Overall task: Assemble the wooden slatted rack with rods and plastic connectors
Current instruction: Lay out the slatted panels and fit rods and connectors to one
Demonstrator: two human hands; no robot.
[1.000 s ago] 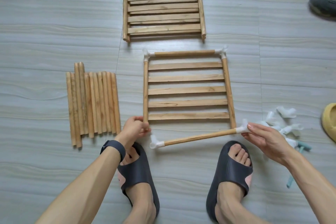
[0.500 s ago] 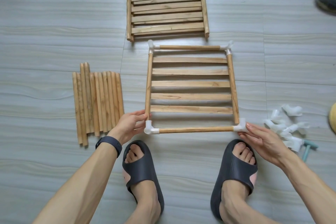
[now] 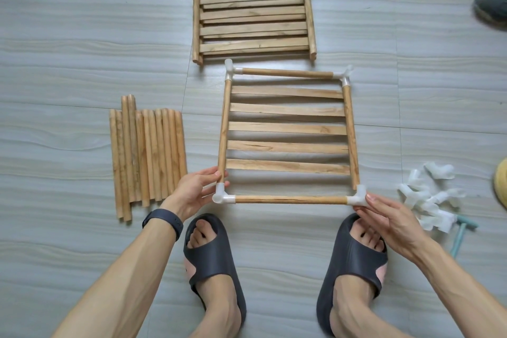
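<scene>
A slatted wooden panel (image 3: 286,129) lies flat on the floor in front of me, framed by rods with white plastic connectors at all corners. The near rod (image 3: 288,199) runs straight between the near left connector (image 3: 221,196) and the near right connector (image 3: 358,197). My left hand (image 3: 194,191) grips the near left corner, thumb on the left rail and fingers by the connector. My right hand (image 3: 386,218) pinches the near right connector between thumb and fingertips.
A stack of slatted panels (image 3: 252,12) lies beyond the frame. Several loose rods (image 3: 148,156) lie to the left. A pile of white connectors (image 3: 430,197) and a teal tool (image 3: 461,230) sit to the right. My slippered feet (image 3: 214,263) are just below the frame.
The near rod swung from slanted to square against the panel, and its left connector now meets the left rail's end. My left hand shifted onto that corner.
</scene>
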